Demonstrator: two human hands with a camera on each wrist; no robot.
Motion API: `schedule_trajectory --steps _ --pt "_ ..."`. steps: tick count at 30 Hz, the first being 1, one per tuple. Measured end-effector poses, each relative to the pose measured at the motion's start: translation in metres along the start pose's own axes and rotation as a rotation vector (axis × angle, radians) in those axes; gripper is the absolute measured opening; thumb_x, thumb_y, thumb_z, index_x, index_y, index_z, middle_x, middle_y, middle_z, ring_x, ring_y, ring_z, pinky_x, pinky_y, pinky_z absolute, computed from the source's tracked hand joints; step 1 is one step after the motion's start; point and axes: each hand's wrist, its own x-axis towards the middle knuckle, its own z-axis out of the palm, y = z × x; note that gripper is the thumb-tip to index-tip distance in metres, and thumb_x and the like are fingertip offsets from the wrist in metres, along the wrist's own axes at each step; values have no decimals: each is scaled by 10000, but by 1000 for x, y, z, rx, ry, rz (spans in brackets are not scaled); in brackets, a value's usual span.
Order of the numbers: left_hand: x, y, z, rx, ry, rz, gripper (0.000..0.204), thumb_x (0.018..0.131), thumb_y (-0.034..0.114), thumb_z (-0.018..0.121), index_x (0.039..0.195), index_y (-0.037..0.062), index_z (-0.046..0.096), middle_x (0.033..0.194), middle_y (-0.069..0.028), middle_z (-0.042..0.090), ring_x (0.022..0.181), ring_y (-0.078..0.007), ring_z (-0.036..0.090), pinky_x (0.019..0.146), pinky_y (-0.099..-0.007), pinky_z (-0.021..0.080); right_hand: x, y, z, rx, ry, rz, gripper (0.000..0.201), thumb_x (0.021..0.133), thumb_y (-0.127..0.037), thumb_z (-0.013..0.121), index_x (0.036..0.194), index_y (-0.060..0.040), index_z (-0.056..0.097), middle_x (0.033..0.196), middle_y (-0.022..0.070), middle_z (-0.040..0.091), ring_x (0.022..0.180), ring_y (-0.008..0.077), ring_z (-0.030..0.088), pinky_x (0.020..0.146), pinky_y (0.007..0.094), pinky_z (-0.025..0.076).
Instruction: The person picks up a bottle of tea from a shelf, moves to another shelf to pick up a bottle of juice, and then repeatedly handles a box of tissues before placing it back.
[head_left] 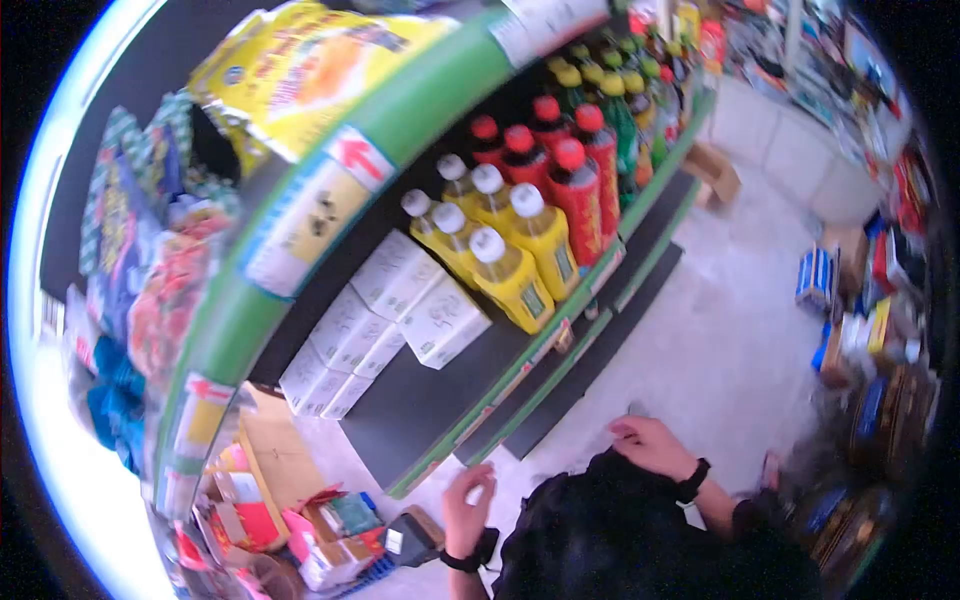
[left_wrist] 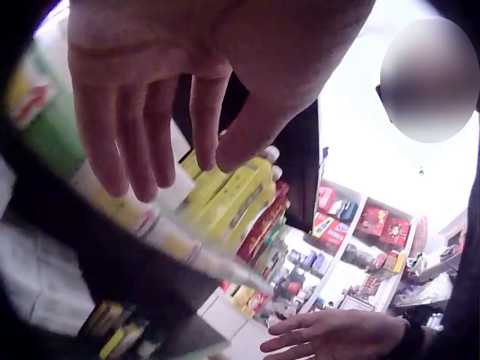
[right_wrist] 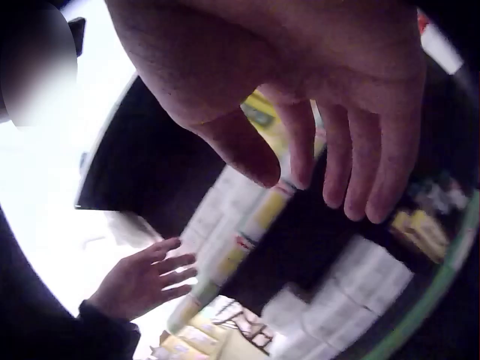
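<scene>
My left hand (head_left: 467, 508) hovers in front of the lower shelf, its fingers loosely bent with nothing in them. To its right my right hand (head_left: 652, 447) hangs in the air, relaxed and holding nothing. Both palms (left_wrist: 225, 37) show bare in the wrist views, fingers apart. Nearest to the hands is a dark shelf board (head_left: 400, 410) with a green front edge. On it stand stacked white boxes (head_left: 350, 325), yellow bottles with white caps (head_left: 515, 290) and red-capped dark bottles with red labels (head_left: 575, 190).
Yellow bags (head_left: 310, 80) lie on the upper shelf, whose thick green rim (head_left: 400, 130) curves above the bottles. Opened cartons (head_left: 330, 540) sit on the floor at lower left. Boxes and goods (head_left: 870, 330) line the right side across a pale floor (head_left: 690, 340).
</scene>
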Motion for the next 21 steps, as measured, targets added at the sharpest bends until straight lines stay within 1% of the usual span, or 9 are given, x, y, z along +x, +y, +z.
schedule_trajectory --steps 1,3,5,7,10,13,17,18,21 --pt "18 25 0 55 158 154 212 824 13 663 1033 5 698 959 -101 715 892 -178 667 837 -322 501 17 -26 -1 44 -36 -119 327 850 -139 647 1157 -29 618 1103 170 649 977 301 642 839 360 532" --pt "55 54 -3 -99 292 185 334 831 56 674 1163 24 647 1156 -151 644 1036 -244 627 880 -345 495 53 -82 -1 23 -166 -399 367 869 -143 633 1222 -56 585 1262 190 569 1143 324 573 949 376 489" --pt "91 75 2 -90 396 202 445 851 126 683 1280 55 587 1291 -193 560 1158 -292 568 943 -365 469 88 -115 12 -84 -201 -598 444 857 -106 656 1289 -74 556 1420 181 451 1259 314 507 964 378 494" --pt "116 92 3 30 438 114 528 870 194 685 1362 82 528 1384 -226 479 1255 -339 503 1006 -386 434 110 -144 30 -165 -167 -658 546 828 -129 675 1338 -54 495 1472 275 331 1318 420 417 1025 436 438" --pt "139 70 18 156 440 141 565 889 272 673 1395 95 496 1398 -259 457 1315 -387 439 1063 -413 379 143 -148 57 -350 19 -775 653 792 -163 690 1374 -25 429 1450 386 260 1332 527 324 1088 479 349" --pt "139 67 30 138 476 125 553 891 276 666 1385 87 503 1417 -266 437 1333 -414 413 1085 -415 353 160 -145 69 -272 -1 -713 699 766 -180 691 1375 7 403 1422 446 228 1336 569 270 1123 496 282" --pt "145 64 40 55 550 53 504 900 253 650 1351 64 530 1233 -249 586 1139 -387 564 972 -395 438 175 -139 64 -178 -13 -736 642 751 -189 693 1330 -41 461 1390 391 276 1261 539 375 1069 482 349" --pt "147 64 41 74 577 41 451 907 213 647 1318 52 555 1097 -175 647 958 -281 625 844 -349 488 176 -138 63 -179 -12 -691 597 737 -191 700 1281 -55 497 1368 349 308 1213 515 423 1037 471 380" --pt "141 77 48 -138 644 62 412 907 169 654 1291 44 573 1008 -119 655 838 -161 602 749 -286 490 173 -137 58 -124 -23 -732 569 721 -186 706 1241 -49 518 1371 328 320 1203 504 437 1026 469 392"
